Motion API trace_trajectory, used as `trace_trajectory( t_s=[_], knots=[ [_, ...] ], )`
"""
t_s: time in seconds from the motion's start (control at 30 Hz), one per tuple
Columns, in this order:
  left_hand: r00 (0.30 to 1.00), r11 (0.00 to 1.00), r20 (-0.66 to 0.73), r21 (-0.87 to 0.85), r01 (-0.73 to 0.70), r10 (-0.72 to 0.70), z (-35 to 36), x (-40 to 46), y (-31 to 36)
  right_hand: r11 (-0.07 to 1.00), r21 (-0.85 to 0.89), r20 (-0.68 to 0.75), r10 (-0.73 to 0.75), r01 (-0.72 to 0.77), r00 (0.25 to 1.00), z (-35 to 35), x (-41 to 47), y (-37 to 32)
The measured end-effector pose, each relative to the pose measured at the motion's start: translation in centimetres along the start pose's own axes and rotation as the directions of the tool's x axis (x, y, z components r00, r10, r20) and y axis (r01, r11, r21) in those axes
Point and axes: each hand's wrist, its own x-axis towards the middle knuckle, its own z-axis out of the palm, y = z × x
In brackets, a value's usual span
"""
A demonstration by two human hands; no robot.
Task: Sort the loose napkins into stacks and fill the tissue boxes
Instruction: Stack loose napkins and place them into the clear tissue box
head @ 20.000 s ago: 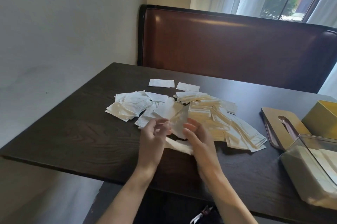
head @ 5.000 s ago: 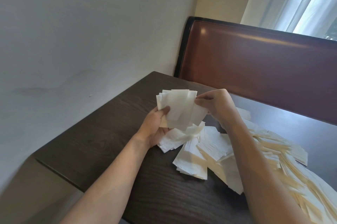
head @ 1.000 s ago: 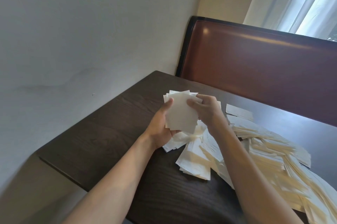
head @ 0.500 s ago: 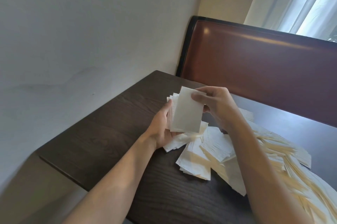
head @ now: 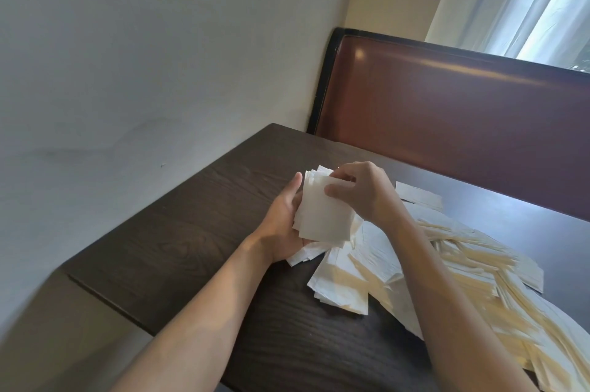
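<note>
Dark worktop [head: 198, 232] carries loose napkins [head: 463, 267] beside my grips: left hand [head: 284, 229] holds the stack [head: 322, 216], where right hand [head: 360, 193] has just pinched another napkin on, so sorting advances.

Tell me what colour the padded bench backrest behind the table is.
Reddish-brown, with a dark, nearly black frame; the padded bench backrest shows in the head view.

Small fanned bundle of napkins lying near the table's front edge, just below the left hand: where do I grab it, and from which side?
Probably pinch the small fanned bundle at its near-left corner, coming from the bare table side on the left. Its edges there overhang nothing and lie open, while its right side tucks under the long loose spread. Both hands are busy: left hand and right hand hold the gathered stack.
</note>
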Motion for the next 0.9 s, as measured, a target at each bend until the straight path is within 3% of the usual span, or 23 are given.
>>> trace_trajectory(
  t_s=[0.27,0.43,0.57,0.8,0.9],
  knots=[
    [1.0,1.0,0.007,-0.009,0.022,-0.022,-0.1,0.2,-0.2,0.999,-0.017,0.067,0.029,-0.028,0.997,-0.2,-0.1,0.2],
    [0.998,0.998,-0.026,-0.032,-0.052,0.051,-0.2,0.3,0.0,0.959,0.23,-0.034,0.181,-0.168,0.983,-0.8,0.3,0.7],
    [0.997,0.997,-0.017,-0.03,-0.071,0.071,0.0,0.2,-0.1,0.921,0.296,-0.011,0.27,-0.255,0.963,-0.6,0.2,1.4],
    [0.996,0.995,-0.034,0.06,-0.082,0.084,-0.4,0.5,-0.3,0.949,0.303,-0.182,0.151,-0.091,0.972,-0.8,0.2,1.3],
    [0.997,0.992,-0.001,0.098,-0.073,0.074,-0.5,0.2,-0.3,0.943,0.333,-0.167,0.079,-0.019,0.983,-0.3,0.2,0.8]
  ],
)
